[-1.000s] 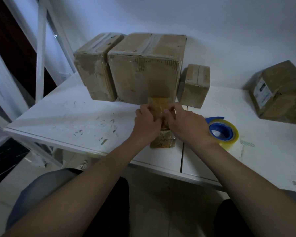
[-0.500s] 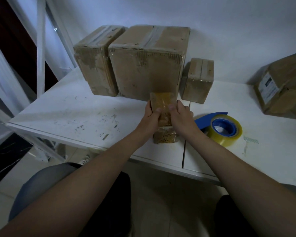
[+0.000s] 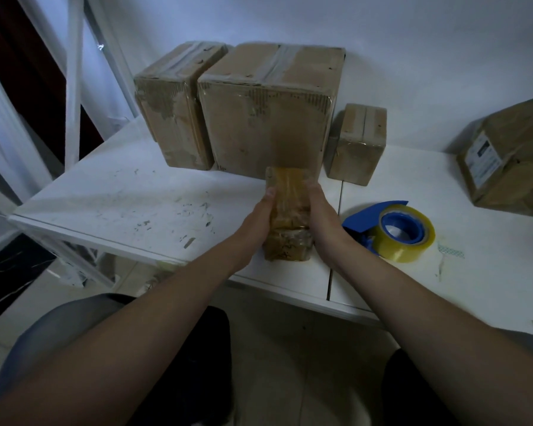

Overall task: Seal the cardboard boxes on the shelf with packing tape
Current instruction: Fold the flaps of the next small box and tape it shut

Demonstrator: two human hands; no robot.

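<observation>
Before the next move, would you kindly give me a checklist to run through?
1. Hold on the small box: ok, left hand and right hand grip its sides.
2. Tape over its top: ok, a yellowish strip covers it.
3. Strip ends stuck down: cannot tell, the hands hide them.
4. Reach to the tape roll: ok, it lies on the shelf beside the right hand.
5. Gap to the big box behind: cannot tell.
</observation>
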